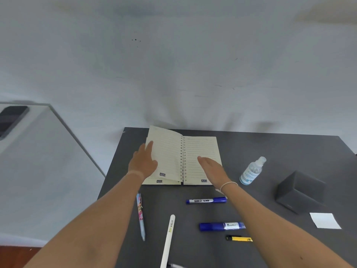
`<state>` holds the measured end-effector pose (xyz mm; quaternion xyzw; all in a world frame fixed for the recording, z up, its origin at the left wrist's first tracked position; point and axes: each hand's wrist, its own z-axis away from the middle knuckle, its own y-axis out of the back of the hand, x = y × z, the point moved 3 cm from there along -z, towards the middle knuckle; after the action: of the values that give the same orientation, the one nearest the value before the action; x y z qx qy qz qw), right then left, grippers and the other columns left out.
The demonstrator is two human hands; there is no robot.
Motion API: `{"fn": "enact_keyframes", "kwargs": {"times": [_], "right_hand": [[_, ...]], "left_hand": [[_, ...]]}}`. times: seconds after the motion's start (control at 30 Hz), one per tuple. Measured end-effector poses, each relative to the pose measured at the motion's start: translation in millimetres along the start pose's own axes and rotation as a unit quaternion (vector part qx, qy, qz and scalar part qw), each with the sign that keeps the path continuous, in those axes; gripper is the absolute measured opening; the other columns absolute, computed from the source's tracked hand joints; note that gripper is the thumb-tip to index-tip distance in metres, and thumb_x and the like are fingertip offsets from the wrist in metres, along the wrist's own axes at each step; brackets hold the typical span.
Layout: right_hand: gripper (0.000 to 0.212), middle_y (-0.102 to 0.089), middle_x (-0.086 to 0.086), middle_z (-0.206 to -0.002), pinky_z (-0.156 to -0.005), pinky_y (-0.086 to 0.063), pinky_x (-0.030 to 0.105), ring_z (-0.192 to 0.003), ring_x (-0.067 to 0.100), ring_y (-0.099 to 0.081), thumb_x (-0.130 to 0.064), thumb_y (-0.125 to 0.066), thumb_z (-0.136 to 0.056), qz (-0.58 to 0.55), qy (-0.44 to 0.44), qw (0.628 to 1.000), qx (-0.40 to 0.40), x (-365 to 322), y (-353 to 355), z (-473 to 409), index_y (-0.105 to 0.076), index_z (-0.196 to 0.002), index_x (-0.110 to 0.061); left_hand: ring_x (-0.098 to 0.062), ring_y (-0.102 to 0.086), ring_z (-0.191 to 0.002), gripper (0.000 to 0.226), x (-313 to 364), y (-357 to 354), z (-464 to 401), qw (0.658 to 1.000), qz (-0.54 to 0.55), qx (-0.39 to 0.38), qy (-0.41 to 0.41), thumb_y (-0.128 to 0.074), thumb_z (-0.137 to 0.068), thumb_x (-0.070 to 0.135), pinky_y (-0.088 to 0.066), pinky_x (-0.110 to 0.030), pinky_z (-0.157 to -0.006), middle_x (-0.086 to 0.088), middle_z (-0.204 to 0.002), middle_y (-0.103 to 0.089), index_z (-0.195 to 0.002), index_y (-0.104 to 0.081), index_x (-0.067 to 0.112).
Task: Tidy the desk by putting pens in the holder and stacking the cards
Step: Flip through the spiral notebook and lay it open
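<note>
Here, a dark grey matte surface (251,144) fills the lower right of the frame, with a spiral-bound lined notebook (201,151) lying open at centre; cream pages, "AIG" printed at the bottom corners. The left hand (144,162) has its fingers slipped under a lifted left-hand page, thumb on top, pinching the paper. The right hand (212,169) lies flat and open on the right-hand page, holding nothing; a thin pale band circles that wrist. The pens lie loose on the surface below the notebook: a light blue patterned pen (140,216) at lower centre-left, a long white pen (167,240) running to the bottom edge, a blue-capped marker (205,200) with a white barrel and unreadable label, a second, thicker blue marker (222,226) partly hidden by the right forearm, and a short yellow-and-black highlighter (239,238) just below it. At right stands a clear plastic spray bottle (252,172), its blue label too blurred to read. A dark grey box-shaped holder (300,192) sits further right, and a white square card (325,220) lies flat below it. At upper left a dark phone (11,118) rests on a pale cabinet (38,151).
</note>
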<state>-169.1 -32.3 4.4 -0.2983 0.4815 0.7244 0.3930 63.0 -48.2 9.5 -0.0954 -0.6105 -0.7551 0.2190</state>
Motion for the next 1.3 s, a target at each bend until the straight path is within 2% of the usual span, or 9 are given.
{"fn": "enact_keyframes", "kwargs": {"times": [0.07,0.17,0.4,0.57,0.8,1.13,1.23,1.3], "right_hand": [[0.048,-0.049,-0.001,-0.142,-0.102,-0.030,0.026,-0.131,0.017,-0.042,-0.046,-0.037,-0.094,0.028,0.006,1.000,0.009,4.7,1.9,0.1,-0.050,-0.131,-0.019],[0.047,-0.048,-0.001,-0.142,-0.110,-0.029,0.030,-0.132,0.016,-0.041,-0.047,-0.040,-0.093,0.058,0.012,0.998,0.011,11.8,2.8,-0.7,-0.050,-0.131,-0.020],[0.051,-0.034,-0.002,-0.152,-0.116,-0.022,0.034,-0.141,0.016,-0.028,-0.049,-0.037,-0.093,0.185,0.029,0.982,-0.021,24.9,-3.2,-4.8,-0.040,-0.138,-0.025],[0.052,-0.030,-0.003,-0.154,-0.117,-0.019,0.035,-0.143,0.016,-0.023,-0.051,-0.036,-0.093,0.241,0.024,0.969,-0.041,36.7,-7.8,-7.6,-0.039,-0.139,-0.026],[0.050,-0.029,-0.003,-0.154,-0.117,-0.019,0.034,-0.143,0.016,-0.023,-0.046,-0.036,-0.095,0.263,0.029,0.964,-0.025,41.4,-9.3,-6.9,-0.045,-0.136,-0.019],[0.047,-0.030,-0.001,-0.154,-0.115,-0.023,0.035,-0.141,0.018,-0.027,-0.043,-0.037,-0.095,0.292,0.024,0.955,-0.031,44.5,-6.0,3.3,-0.044,-0.136,-0.020],[0.039,-0.042,0.000,-0.146,-0.112,-0.029,0.034,-0.135,0.020,-0.036,-0.035,-0.041,-0.095,0.297,0.056,0.953,-0.022,43.0,-5.2,13.9,-0.051,-0.130,-0.020],[0.032,-0.052,0.001,-0.135,-0.105,-0.037,0.033,-0.124,0.021,-0.046,-0.029,-0.046,-0.093,0.294,0.083,0.952,-0.011,41.0,-6.3,20.8,-0.058,-0.121,-0.019]], "left_hand": [[-0.033,-0.023,-0.139,0.066,3.2,-5.1,2.8,0.998,-0.056,-0.003,-0.012,-0.046,-0.090,0.021,-0.041,-0.043,-0.101,-0.006,-0.158,-0.008,-0.147,-0.013,0.026],[-0.032,-0.011,-0.145,0.064,5.6,-16.5,2.8,0.992,-0.118,-0.033,-0.044,-0.043,-0.092,0.024,-0.036,-0.045,-0.107,-0.006,-0.160,0.002,-0.148,-0.013,0.026],[-0.027,-0.004,-0.147,0.054,5.7,-49.4,11.7,0.977,-0.129,-0.137,-0.099,-0.034,-0.096,0.032,-0.018,-0.043,-0.117,-0.001,-0.160,-0.001,-0.148,-0.017,0.029],[-0.025,-0.004,-0.147,0.054,-4.2,-59.4,15.4,0.977,-0.126,-0.153,-0.084,-0.031,-0.096,0.036,-0.018,-0.042,-0.117,-0.001,-0.160,-0.003,-0.147,-0.015,0.031],[-0.024,-0.001,-0.148,0.055,-14.9,-60.2,16.0,0.974,-0.146,-0.153,-0.077,-0.030,-0.096,0.038,-0.018,-0.043,-0.118,-0.001,-0.161,0.000,-0.148,-0.013,0.031],[-0.026,-0.005,-0.147,0.054,-26.1,-53.9,29.1,0.973,-0.150,-0.164,-0.056,-0.030,-0.096,0.039,-0.022,-0.044,-0.117,-0.001,-0.160,-0.002,-0.148,-0.015,0.028],[-0.026,-0.021,-0.142,0.051,-29.0,-49.0,38.5,0.977,-0.139,-0.154,-0.050,-0.031,-0.096,0.037,-0.031,-0.043,-0.112,-0.002,-0.157,-0.016,-0.145,-0.024,0.025],[-0.026,-0.033,-0.133,0.047,-31.3,-44.7,46.3,0.983,-0.123,-0.132,-0.043,-0.033,-0.095,0.034,-0.038,-0.042,-0.106,-0.001,-0.150,-0.029,-0.141,-0.032,0.022]]}}
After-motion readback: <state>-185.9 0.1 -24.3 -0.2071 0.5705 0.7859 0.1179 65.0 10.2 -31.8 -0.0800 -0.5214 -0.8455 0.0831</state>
